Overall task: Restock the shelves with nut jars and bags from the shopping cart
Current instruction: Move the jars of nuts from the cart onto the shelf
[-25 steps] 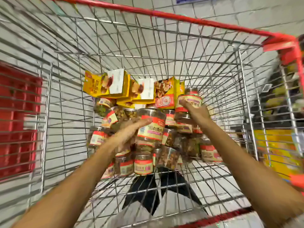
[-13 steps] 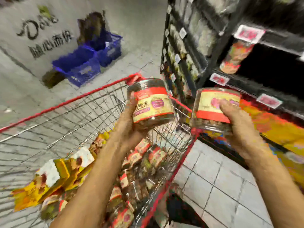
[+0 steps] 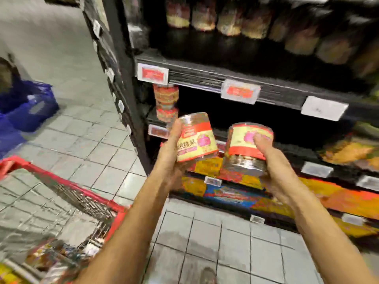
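Note:
My left hand (image 3: 172,146) grips a nut jar (image 3: 198,137) with a red and cream label, tilted, in front of the dark middle shelf (image 3: 266,93). My right hand (image 3: 272,160) holds a second nut jar (image 3: 247,146) of the same kind just to its right, thumb across the label. Both jars hang in the air before the shelf opening. Two like jars (image 3: 166,103) stand stacked at the left end of that shelf. The shopping cart (image 3: 67,183) with red rim is at lower left, with jars and bags (image 3: 51,261) blurred in it.
The upper shelf carries a row of jars (image 3: 229,19). Lower shelves hold yellow and orange bags (image 3: 348,152). Blue crates (image 3: 30,107) stand on the tiled floor at far left. White price tags (image 3: 324,108) line the shelf edges. A shoe tip (image 3: 208,275) shows at bottom.
Both hands lifted a jar each out of the cart and carried them right, up to the shelf. The view swung from the cart to the shelving.

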